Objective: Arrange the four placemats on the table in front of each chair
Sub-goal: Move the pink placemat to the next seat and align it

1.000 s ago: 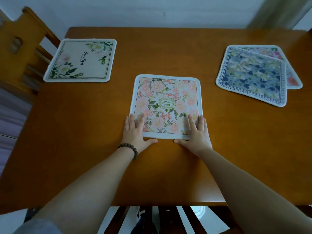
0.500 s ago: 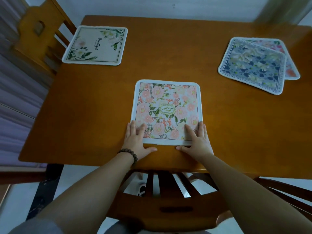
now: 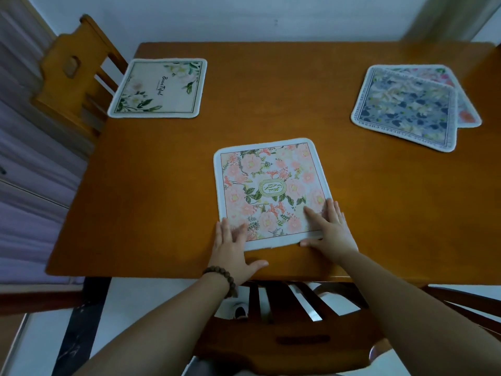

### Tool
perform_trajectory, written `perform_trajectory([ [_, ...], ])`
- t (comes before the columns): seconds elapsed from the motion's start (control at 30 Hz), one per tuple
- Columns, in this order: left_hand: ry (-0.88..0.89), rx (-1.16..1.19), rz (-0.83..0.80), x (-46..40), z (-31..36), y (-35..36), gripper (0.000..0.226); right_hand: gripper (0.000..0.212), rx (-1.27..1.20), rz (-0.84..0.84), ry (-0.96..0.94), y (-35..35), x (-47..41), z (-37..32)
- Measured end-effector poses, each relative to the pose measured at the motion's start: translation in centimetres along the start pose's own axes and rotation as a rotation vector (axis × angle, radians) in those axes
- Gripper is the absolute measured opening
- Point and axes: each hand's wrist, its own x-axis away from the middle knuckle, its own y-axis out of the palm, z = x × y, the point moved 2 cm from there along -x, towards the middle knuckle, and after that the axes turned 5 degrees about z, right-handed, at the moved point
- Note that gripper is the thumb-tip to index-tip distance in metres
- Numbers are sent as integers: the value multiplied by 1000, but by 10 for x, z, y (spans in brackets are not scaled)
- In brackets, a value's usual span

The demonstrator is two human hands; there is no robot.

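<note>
A pink floral placemat (image 3: pixel 271 185) lies flat near the front edge of the brown wooden table (image 3: pixel 162 185). My left hand (image 3: pixel 233 248) rests flat on its near left corner, fingers spread, a bead bracelet on the wrist. My right hand (image 3: pixel 330 229) presses flat on its near right corner. A white placemat with green leaves (image 3: pixel 158 89) lies at the far left, in front of a chair. At the far right a blue floral placemat (image 3: pixel 406 107) lies on top of a pink one (image 3: pixel 466 115), which shows only along its right side.
A wooden chair (image 3: pixel 73 74) stands at the table's left side. Another wooden chair (image 3: pixel 292 340) sits right below me, its back under the table's front edge. A wall and a curtain close off the far side.
The pink floral placemat has slid toward the table's front edge under both hands. The view has pulled back, and the near chair has come into sight.
</note>
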Motion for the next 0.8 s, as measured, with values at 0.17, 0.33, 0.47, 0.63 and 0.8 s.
perform_trajectory([
  [0.17,109,-139,-1,8,14,7,108,74,64,-35,14,-16,-37,-7],
  [0.33,317,-263,-96,16,43,22,98,61,134,-62,45,-19,-73,-33],
  [0.47,371,-211,-17,-1,35,6,92,58,146,39,59,-8,-74,-49],
  [0.63,302,-172,186,-50,-17,-45,96,55,35,216,129,14,-42,-63],
  [0.8,70,-217,254,-113,-82,-89,104,97,-26,272,199,40,-11,-97],
])
